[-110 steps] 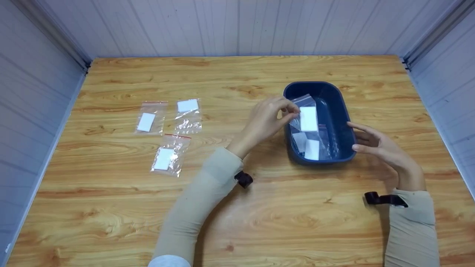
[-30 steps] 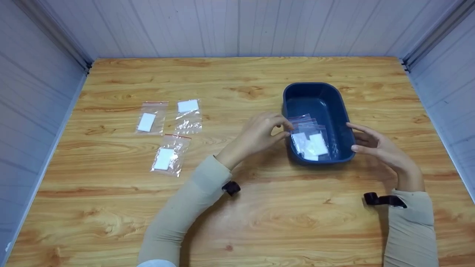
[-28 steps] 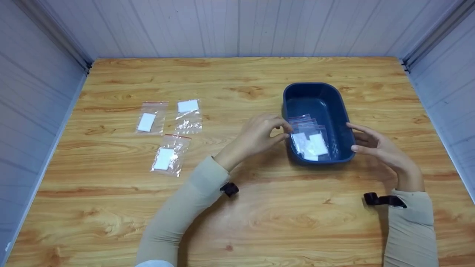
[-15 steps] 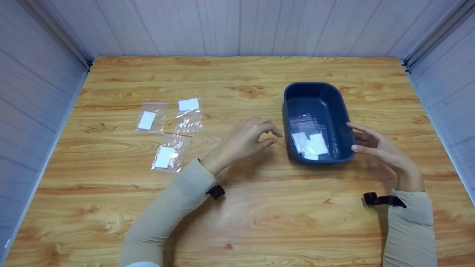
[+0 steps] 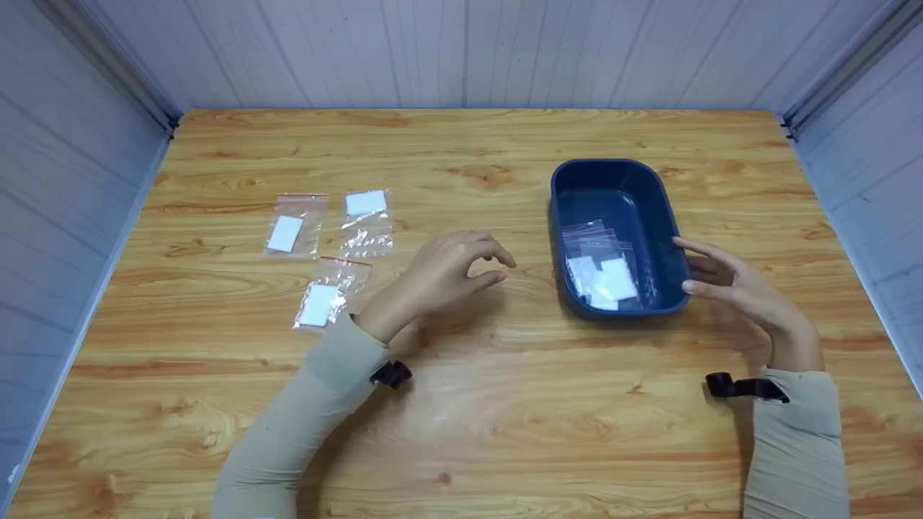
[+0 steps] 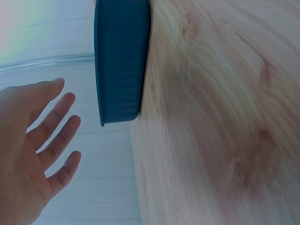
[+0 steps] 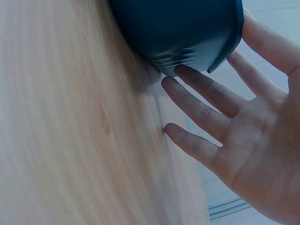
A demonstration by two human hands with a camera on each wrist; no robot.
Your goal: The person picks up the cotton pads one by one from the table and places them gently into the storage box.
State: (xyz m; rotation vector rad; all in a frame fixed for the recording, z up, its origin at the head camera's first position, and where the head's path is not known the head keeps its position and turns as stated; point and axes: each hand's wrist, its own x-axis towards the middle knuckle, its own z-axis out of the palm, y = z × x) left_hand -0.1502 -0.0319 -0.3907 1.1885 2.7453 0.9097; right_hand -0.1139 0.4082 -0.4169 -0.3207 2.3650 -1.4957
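My left hand (image 5: 447, 270) hovers over the table between the bags and the bin, fingers loosely bent and holding nothing. In the left wrist view that hand (image 6: 28, 154) is apart from the bin (image 6: 122, 61). With thumb and fingertips, my right hand (image 5: 746, 292) touches the right side of the dark blue bin (image 5: 651, 216); its fingers are fairly straight in the right wrist view. Several clear zip bags (image 5: 616, 280) with white pieces inside overlap in the bin's near part. Three similar bags lie at left: one zip bag (image 5: 285, 233), a second zip bag (image 5: 366, 202), a nearer zip bag (image 5: 318, 305).
The wood-grain table (image 5: 505, 432) is bounded by a white panel wall (image 5: 461, 58) at the back and panels at both sides. A black wrist camera (image 5: 391, 374) sticks out by the left cuff, and another camera (image 5: 721, 385) by the right.
The left hand earlier held a zip bag over the bin. That bag now lies among the others inside, and the hand has moved left, away from the bin. The right hand stays put.
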